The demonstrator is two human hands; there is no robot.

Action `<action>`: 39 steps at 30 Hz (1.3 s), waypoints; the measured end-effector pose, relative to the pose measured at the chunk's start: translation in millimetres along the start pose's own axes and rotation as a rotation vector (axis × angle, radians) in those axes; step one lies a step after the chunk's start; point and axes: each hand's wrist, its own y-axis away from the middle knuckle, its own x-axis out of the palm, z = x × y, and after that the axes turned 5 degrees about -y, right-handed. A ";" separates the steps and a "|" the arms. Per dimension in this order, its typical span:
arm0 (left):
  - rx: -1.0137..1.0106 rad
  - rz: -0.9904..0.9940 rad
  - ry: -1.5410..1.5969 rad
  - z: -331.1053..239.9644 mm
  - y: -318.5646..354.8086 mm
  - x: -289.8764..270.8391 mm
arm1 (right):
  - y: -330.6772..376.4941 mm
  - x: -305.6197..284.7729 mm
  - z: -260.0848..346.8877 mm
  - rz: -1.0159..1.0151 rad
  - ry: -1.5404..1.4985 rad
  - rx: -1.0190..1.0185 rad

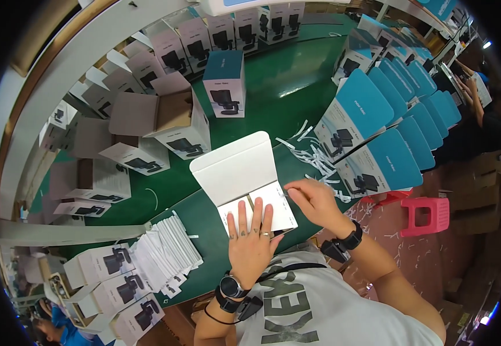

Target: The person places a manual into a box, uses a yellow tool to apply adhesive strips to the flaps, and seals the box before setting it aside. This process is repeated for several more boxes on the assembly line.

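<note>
In front of me stands a small white carton [236,167], its tall lid flap raised at the back and its inner flaps folded inward with a narrow gap between them. My left hand [251,245] lies flat across those inner flaps, fingers stretched out and slightly spread. Close by the carton's right edge is my right hand [318,203], its fingers curled in toward the thumb. What those fingers hold, if anything, is too small or hidden to make out. The carton's contents are covered by the flaps and my left hand.
White paper strips [314,158] lie to the right, beside rows of cartons with blue flaps [366,101]. Folded white leaflets [167,251] are piled at left. Opened cartons [178,124] and a closed carton [224,83] stand beyond. A pink stool [426,216] is on the floor.
</note>
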 end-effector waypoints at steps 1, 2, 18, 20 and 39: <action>-0.005 0.002 0.010 -1.2 0.9 0.3 | -6.3 -2.9 1.7 -0.035 0.119 -0.081; -0.004 0.003 0.014 -2.2 1.4 0.1 | -12.8 -4.4 5.9 -0.067 0.236 -0.164; -0.008 -0.009 0.033 -6.4 2.7 -1.6 | -14.9 0.6 4.1 -0.071 0.316 -0.354; -0.025 -0.001 0.032 -5.7 2.2 -2.7 | -10.3 -2.9 7.0 -0.019 0.269 -0.350; -0.020 -0.020 0.030 -14.3 1.3 -0.5 | -25.1 -15.0 -3.3 -0.101 0.303 -0.386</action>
